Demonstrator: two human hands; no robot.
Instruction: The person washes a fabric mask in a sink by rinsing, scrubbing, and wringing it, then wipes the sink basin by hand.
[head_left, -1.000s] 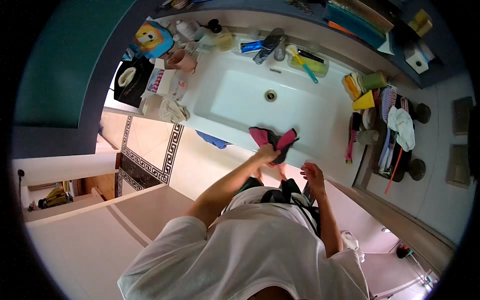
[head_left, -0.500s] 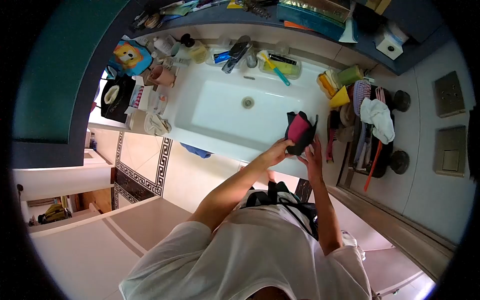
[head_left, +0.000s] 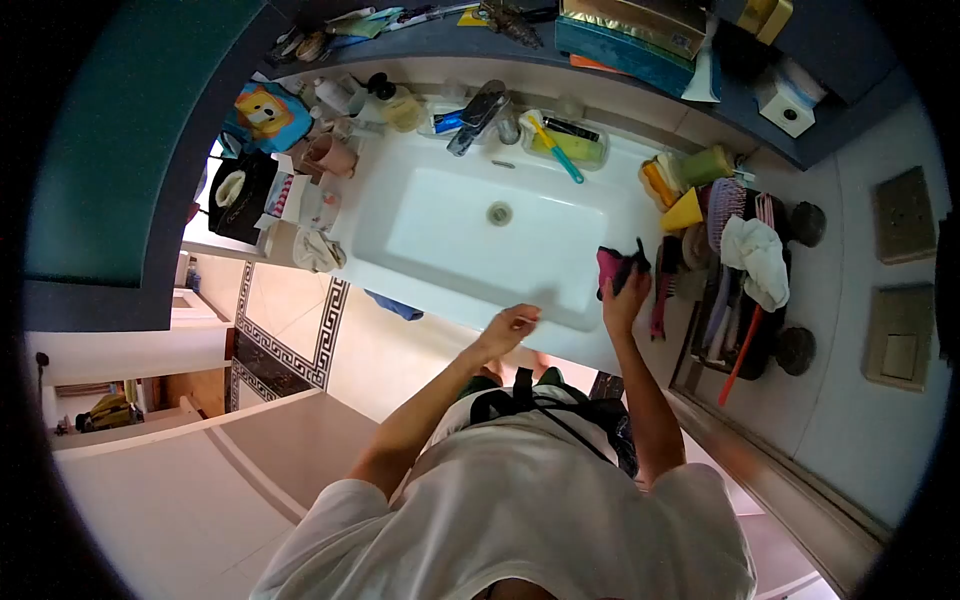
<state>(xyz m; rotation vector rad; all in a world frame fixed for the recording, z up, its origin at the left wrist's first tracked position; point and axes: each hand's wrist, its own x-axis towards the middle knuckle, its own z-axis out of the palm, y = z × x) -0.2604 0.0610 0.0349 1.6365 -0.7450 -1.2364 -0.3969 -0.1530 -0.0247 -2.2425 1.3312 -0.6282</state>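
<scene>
My right hand (head_left: 625,303) is closed on a black and magenta cloth piece (head_left: 610,268), bunched up over the right end of the white sink (head_left: 400,255). Part of the cloth is hidden by my fingers. My left hand (head_left: 507,330) hangs over the sink's front edge, apart from the cloth, its fingers curled in and nothing visible in them. The drain (head_left: 499,213) sits mid-basin, and the faucet (head_left: 478,118) rises behind it.
Beside my right hand lie a pink-handled brush (head_left: 660,300) and a black tray (head_left: 770,345) with brushes and a white cloth (head_left: 755,260). A soap dish (head_left: 590,150) with a blue-yellow toothbrush (head_left: 560,150) stands behind the basin. Cups and bottles crowd the left, including a pink cup (head_left: 333,157).
My left hand has let go of the cloth and moved left and slightly down. The cloth, now in my right hand alone, is more crumpled and a little further right.
</scene>
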